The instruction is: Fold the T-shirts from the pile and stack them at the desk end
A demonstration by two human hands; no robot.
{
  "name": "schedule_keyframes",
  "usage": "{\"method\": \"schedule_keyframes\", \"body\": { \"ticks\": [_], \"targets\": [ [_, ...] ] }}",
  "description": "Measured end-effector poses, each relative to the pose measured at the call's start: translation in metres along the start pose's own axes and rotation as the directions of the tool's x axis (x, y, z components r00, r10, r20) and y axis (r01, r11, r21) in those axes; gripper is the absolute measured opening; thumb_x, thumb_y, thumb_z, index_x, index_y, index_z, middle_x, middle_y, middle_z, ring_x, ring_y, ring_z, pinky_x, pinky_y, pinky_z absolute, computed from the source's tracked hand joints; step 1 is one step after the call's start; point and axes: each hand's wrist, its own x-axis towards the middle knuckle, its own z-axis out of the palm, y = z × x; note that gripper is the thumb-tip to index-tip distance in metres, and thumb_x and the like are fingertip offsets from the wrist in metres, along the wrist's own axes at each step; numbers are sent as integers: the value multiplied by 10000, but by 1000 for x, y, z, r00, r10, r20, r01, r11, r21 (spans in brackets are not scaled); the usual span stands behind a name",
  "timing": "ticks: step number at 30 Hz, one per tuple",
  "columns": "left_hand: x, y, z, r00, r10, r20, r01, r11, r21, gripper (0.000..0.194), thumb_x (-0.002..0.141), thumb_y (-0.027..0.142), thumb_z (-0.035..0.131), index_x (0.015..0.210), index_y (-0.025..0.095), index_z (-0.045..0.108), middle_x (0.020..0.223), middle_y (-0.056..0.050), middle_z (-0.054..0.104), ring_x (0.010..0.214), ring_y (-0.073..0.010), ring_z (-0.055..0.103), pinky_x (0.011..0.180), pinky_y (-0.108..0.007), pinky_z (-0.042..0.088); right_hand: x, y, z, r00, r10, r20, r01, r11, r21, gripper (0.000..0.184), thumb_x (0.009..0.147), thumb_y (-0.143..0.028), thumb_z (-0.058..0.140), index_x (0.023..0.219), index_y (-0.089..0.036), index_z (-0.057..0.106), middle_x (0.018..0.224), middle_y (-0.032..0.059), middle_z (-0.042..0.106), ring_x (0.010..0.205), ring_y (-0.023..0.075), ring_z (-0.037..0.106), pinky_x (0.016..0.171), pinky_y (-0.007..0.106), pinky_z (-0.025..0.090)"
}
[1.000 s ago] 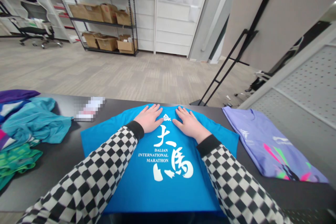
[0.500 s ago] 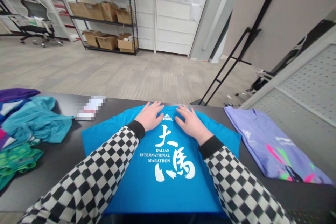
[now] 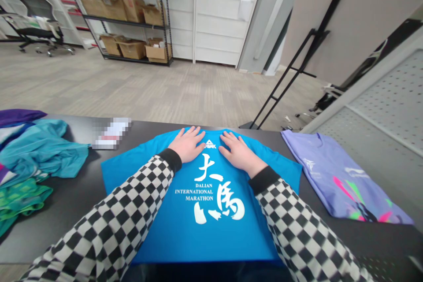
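A bright blue T-shirt (image 3: pixel 185 233) with white marathon lettering lies spread flat, front up, on the dark table (image 3: pixel 79 202). My left hand (image 3: pixel 187 144) rests palm down on the shirt's upper chest, left of the small collar logo, fingers stretched out. My right hand (image 3: pixel 238 153) lies flat the same way just right of the logo. Both hands press on the cloth near the neckline and hold nothing. Black-and-white checked sleeves cover both my forearms.
A folded lilac T-shirt (image 3: pixel 337 176) lies at the table's right. A heap of teal, green and purple garments (image 3: pixel 29 158) sits at the left, with a small blurred card (image 3: pixel 110 133) behind it. Beyond the table: shelving with cardboard boxes (image 3: pixel 132 17), an office chair, a black stand (image 3: pixel 291 70).
Both hands stay flat near the collar, hardly shifted. The view has tilted slightly, so the table and shirts sit a little higher in the picture.
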Motion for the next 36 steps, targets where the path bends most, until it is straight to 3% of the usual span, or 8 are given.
{"method": "schedule_keyframes", "body": {
  "ticks": [25, 36],
  "targets": [
    [0, 2, -4, 1000, -18, 18, 18, 1000, -1, 729, 1166, 578, 356, 1803, 227, 408, 1895, -109, 296, 1778, -342, 225, 1445, -629, 141, 1, 1, -2, 1000, -8, 5, 8, 1000, 7, 702, 1170, -560, 455, 1773, -201, 469, 1888, 140, 303, 1779, 359, 202, 1437, 638, 126],
    [7, -19, 19, 999, 6, -42, -3, 999, 54, 742, 1144, 591, 353, 1791, 239, 443, 1877, -93, 342, 1764, -348, 271, 1429, -643, 182, -3, -6, -3, 999, -42, -31, 44, 998, 52, 644, 1150, -490, 534, 1721, -195, 535, 1859, 174, 359, 1751, 408, 275, 1409, 722, 165]
  ]
}}
